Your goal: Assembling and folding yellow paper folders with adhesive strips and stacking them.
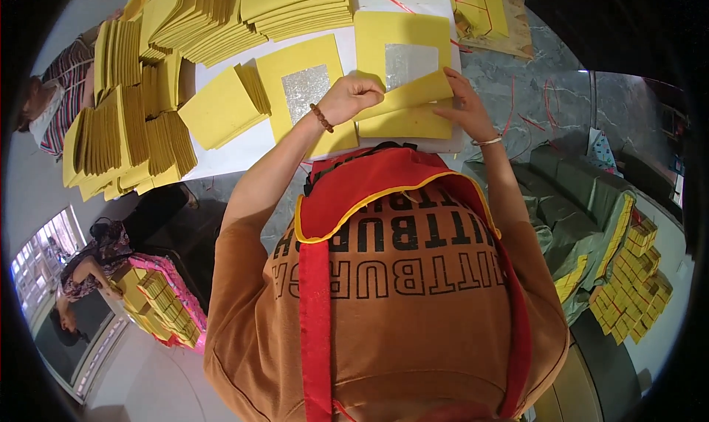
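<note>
In front of me lies a yellow paper sheet with a silver foil square on it; its near part is lifted and folded into a strip that runs at a slant across the foil. At the strip's left end, my left hand is closed in a loose fist with its fingertips hidden. My right hand grips the strip's right end, fingers at the top edge and thumb lower down. Beside it on the left lies a second sheet with a foil square, partly under my left forearm.
Stacks of yellow paper fill the table's far and left parts, with a folded bundle nearer me. A yellow package tied with red string lies far right. Another person is at the left. Yellow bundles stand behind a green sofa.
</note>
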`<state>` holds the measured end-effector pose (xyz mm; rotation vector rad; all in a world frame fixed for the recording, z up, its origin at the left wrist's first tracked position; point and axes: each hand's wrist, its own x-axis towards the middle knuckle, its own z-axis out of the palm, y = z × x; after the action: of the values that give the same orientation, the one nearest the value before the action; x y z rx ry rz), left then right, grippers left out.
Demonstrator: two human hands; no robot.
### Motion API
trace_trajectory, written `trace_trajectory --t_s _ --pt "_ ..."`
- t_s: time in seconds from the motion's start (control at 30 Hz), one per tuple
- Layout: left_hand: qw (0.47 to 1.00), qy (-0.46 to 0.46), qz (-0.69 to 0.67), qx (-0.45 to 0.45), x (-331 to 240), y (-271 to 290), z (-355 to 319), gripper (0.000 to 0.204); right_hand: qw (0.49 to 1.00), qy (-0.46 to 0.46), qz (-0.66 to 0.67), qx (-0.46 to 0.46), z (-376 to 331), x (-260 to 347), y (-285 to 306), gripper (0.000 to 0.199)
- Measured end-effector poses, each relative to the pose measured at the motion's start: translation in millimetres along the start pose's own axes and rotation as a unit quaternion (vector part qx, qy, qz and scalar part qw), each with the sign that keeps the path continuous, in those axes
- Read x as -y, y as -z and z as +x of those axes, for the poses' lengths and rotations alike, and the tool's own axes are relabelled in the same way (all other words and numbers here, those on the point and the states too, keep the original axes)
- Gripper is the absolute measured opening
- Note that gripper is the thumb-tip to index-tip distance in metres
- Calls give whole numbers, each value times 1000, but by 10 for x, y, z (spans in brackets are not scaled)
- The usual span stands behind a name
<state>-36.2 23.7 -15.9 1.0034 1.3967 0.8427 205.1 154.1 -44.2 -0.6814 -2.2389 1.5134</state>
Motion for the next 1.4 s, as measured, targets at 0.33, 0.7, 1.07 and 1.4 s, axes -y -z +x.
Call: trace_trajectory --t_s 0.33,0.7,1.07,1.4 --pt "957 -210 187 -67 -6 121 -161 34 990 -68 114 -45 -13 -211 -95 28" --pt "807 -322 485 -98 -617 -251 -279 29 998 -46 15 -42 -4 -83 -75 30" --pt "793 -320 516 -47 -62 -484 -106 50 998 -1 37 -44 1 -41 -75 21" --pt "802 -296 519 -13 -75 -465 -123 56 997 -23 64 -37 6 -90 -63 23"
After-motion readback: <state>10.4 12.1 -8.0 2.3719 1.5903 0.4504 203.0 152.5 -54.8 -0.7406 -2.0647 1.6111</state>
